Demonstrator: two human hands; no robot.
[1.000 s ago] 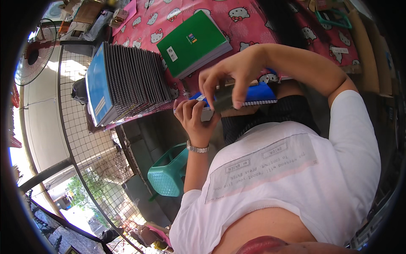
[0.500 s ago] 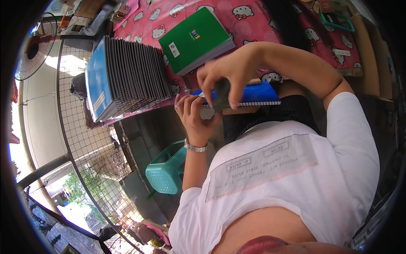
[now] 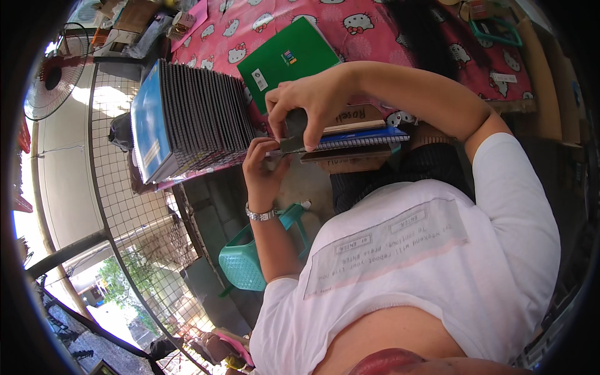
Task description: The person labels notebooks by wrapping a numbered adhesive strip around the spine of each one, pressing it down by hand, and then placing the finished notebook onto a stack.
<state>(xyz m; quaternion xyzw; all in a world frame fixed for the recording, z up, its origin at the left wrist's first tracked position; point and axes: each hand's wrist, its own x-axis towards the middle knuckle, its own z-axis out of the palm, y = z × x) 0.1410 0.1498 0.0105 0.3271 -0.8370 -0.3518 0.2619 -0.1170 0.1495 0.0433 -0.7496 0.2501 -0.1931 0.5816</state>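
Sunlight is falling through a wire mesh fence (image 3: 125,206); a pink patterned tablecloth (image 3: 400,31) is covering the table, a teal plastic stool (image 3: 247,262) standing below.

Daylight flooding in from left, blowing out wall (image 3: 62,181) and ground beyond wire grid (image 3: 119,187). Pink tablecloth (image 3: 387,25) lying evenly lit. Space under table sitting in shade. Fisheye bending grid lines, black vignette ringing frame. Centre staying sharp, rim softening.
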